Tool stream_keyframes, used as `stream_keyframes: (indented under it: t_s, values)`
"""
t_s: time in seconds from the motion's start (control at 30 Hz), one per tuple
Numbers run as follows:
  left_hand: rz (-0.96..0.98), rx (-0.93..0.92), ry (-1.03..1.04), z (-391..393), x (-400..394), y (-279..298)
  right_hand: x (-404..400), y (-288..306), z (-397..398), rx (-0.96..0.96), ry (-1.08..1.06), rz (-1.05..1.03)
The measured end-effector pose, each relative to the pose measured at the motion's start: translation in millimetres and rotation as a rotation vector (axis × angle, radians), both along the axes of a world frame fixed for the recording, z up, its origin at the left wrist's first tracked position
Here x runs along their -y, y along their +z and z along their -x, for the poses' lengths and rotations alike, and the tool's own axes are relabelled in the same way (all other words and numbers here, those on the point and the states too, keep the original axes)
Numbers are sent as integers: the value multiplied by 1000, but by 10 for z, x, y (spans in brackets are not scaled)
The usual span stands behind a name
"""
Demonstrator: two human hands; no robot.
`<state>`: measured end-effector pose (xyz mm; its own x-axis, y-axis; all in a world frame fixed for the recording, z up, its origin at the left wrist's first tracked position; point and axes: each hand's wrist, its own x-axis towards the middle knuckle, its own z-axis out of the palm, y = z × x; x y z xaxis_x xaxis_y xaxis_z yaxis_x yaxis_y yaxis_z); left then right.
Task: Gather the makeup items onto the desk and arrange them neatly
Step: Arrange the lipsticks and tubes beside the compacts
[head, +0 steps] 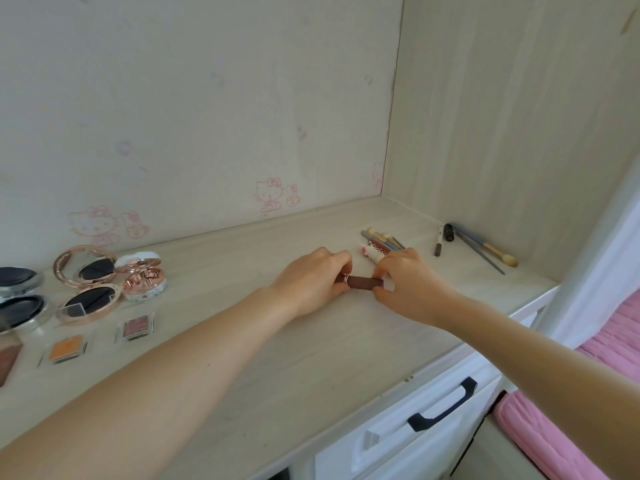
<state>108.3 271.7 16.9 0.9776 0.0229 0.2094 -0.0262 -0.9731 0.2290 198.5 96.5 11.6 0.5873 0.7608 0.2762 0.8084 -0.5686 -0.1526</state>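
A brown lipstick tube (362, 282) lies flat on the pale wooden desk (311, 358), held at both ends. My left hand (311, 282) grips its left end and my right hand (405, 284) pinches its right end. Just behind my right hand lies a bundle of pencils and brushes (381, 242) with a white and red tube (371, 255). Farther right are a dark pen (439, 241), a black tube (449, 232) and thin brushes (485, 247). At the left stand open rose-gold compacts (86, 282), a white and pink compact (142, 277), a dark compact (20, 292) and small eyeshadow pans (135, 328).
The desk sits in a corner, with a wallpapered wall behind and a wooden side panel (502, 116) at the right. Below the front edge is a white drawer with a black handle (443, 405). A pink bed cover (595, 375) lies at the lower right.
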Motion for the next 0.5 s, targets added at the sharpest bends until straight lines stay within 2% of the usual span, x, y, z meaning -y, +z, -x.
stream_keyframes:
  t_s: [0.1,0.23,0.4,0.5]
  values:
    - [212,31,-11,157,-19,38,20,90,107,-107,-42,-129]
    - [426,89,12,397,-37,135,-7,163,302,-163,-16,-173]
    - [610,187,45,770,-137,220,-140,279,622,-261,-47,-288]
    - [614,245,62,1011,-246,240,-281,294,847,-326,-2,-350]
